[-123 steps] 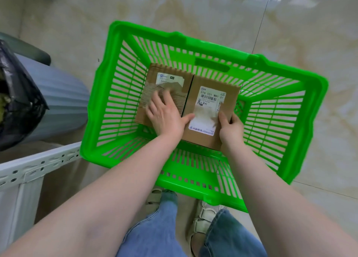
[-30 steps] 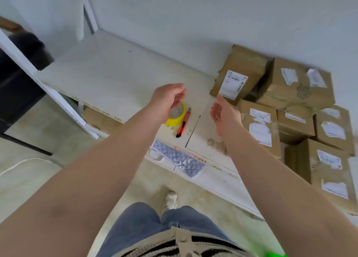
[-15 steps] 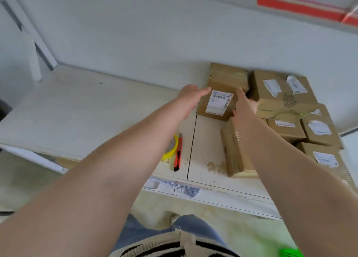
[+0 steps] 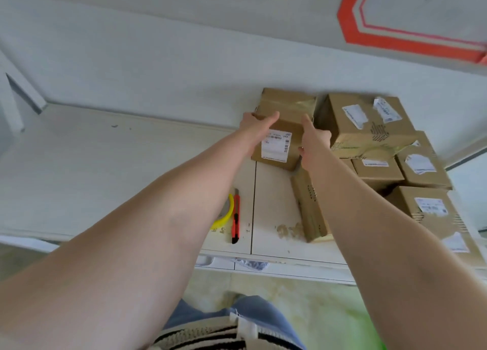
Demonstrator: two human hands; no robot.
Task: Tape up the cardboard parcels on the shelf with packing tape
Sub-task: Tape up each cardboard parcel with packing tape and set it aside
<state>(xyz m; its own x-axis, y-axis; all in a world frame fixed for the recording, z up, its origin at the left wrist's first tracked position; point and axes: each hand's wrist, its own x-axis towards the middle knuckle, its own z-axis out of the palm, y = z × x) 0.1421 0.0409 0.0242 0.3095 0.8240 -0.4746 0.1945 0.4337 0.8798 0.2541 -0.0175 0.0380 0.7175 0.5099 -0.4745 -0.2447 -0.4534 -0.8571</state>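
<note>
A brown cardboard parcel (image 4: 286,128) with a white label stands at the back of the white shelf (image 4: 105,170), against the wall. My left hand (image 4: 257,127) grips its left side and my right hand (image 4: 315,141) grips its right side. To the right, several more labelled cardboard parcels (image 4: 369,123) are stacked together. A yellow roll of packing tape (image 4: 226,214) lies near the shelf's front edge, mostly hidden behind my left forearm. An orange utility knife (image 4: 235,216) lies just right of it.
A long parcel (image 4: 309,207) lies on its side under my right forearm. The shelf's left half is bare white board. A red-bordered sign (image 4: 411,30) hangs on the wall above. Marble floor and a green blur (image 4: 369,326) show below the shelf edge.
Earlier both hands set parcels in a green basket. Since then I turned to the shelf, and both hands reached forward and closed on the sides of the back parcel.
</note>
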